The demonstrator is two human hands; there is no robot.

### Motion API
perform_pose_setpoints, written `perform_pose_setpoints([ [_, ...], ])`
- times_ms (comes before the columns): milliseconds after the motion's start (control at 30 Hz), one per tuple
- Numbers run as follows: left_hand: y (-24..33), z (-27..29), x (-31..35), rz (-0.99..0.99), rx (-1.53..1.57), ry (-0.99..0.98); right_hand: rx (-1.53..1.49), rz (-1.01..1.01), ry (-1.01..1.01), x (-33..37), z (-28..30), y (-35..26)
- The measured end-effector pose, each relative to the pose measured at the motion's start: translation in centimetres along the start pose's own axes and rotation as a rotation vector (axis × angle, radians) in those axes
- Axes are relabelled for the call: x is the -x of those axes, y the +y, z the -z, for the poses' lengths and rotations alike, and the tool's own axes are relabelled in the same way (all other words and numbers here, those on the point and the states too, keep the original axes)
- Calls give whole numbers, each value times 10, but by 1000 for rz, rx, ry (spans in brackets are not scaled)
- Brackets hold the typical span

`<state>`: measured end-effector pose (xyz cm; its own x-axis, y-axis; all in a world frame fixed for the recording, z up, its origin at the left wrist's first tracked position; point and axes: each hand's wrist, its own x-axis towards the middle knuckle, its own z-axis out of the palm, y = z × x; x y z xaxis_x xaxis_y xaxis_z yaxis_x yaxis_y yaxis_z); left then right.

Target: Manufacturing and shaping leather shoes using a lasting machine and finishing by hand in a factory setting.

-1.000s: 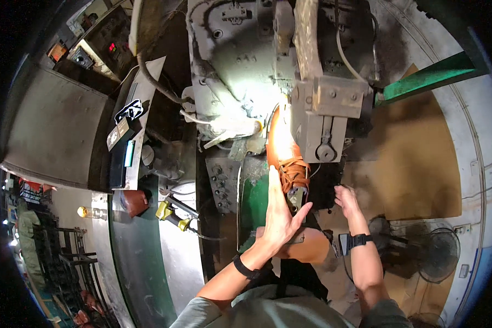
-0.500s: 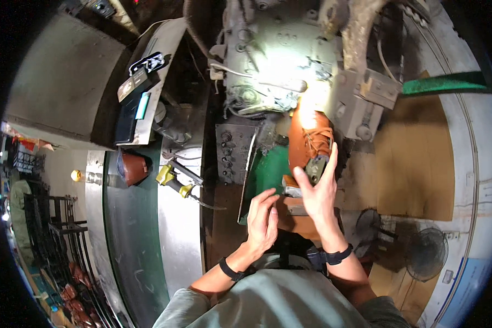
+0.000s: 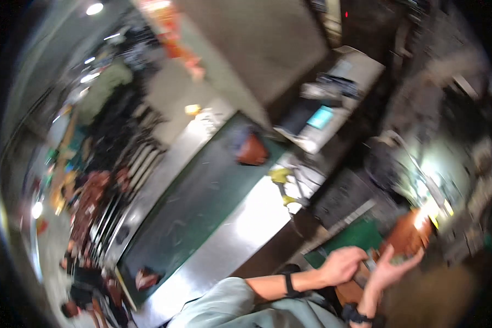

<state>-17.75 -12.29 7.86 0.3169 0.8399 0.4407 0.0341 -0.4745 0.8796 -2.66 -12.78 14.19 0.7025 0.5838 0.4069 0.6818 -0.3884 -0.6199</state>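
Note:
A brown lace-up shoe [image 3: 404,232] sits with its toe end in the brightly lit part of a machine [image 3: 459,169], at the right. My right hand [image 3: 388,273] is cupped at the heel end, thumb on one side and fingers on the other, holding the shoe. Just left of it, my left hand [image 3: 341,266] hovers with loosely bent fingers and nothing visible in them. Motion blur softens both hands, and the heel is partly hidden by the right one.
Left of me runs a dark green conveyor belt [image 3: 194,218] with metal edges. On it lie a brown shoe upper [image 3: 252,150] and another brown piece [image 3: 146,279]. A yellow-green hand tool [image 3: 281,183] rests beside the belt. Farther left are racks [image 3: 136,169] and people [image 3: 85,292].
The whole view has swung left, so the machine, shoe and both hands now appear farther right and lower. My right hand stays at the shoe's heel, with the left beside it.

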Motion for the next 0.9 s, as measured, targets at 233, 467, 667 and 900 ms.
perform_pose_setpoints([
  [233,21,4,-1,32,-49,101,-25,177,34,13,6,3],
  [467,45,-4,13,-53,-83,110,27,69,-77,16,15,-4],
  [667,72,-5,25,-5,-96,90,72,-54,-87,4,-17,31],
  [900,76,-1,29,9,-166,231,-279,81,-108,-10,24,61],
])
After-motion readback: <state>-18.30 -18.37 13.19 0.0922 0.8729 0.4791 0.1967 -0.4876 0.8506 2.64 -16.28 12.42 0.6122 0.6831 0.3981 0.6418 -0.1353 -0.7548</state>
